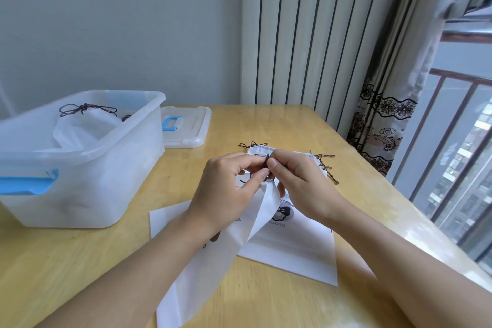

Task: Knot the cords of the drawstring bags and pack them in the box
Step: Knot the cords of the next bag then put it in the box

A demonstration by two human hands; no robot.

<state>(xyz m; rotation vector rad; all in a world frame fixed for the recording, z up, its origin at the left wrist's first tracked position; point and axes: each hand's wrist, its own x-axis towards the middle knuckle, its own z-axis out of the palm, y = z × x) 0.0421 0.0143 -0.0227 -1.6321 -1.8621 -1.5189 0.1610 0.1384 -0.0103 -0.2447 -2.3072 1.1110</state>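
A white drawstring bag point(213, 255) hangs lifted at its top, above the middle of the wooden table point(266, 125). My left hand point(226, 189) and my right hand point(295, 181) meet over it, and both pinch its dark brown cord point(267, 159) between thumb and fingers. The cord's ends are mostly hidden by my fingers. Under it lie more white bags point(295, 247) with a printed picture, their dark cords point(326, 165) loose at the far right. At the left stands a translucent plastic box point(87, 181) with a knotted bag point(85, 125) inside.
The box's lid point(191, 125) with a blue handle lies flat behind the box. A striped curtain and a patterned curtain point(378, 136) hang past the table's far right corner. A window with a railing runs along the right edge.
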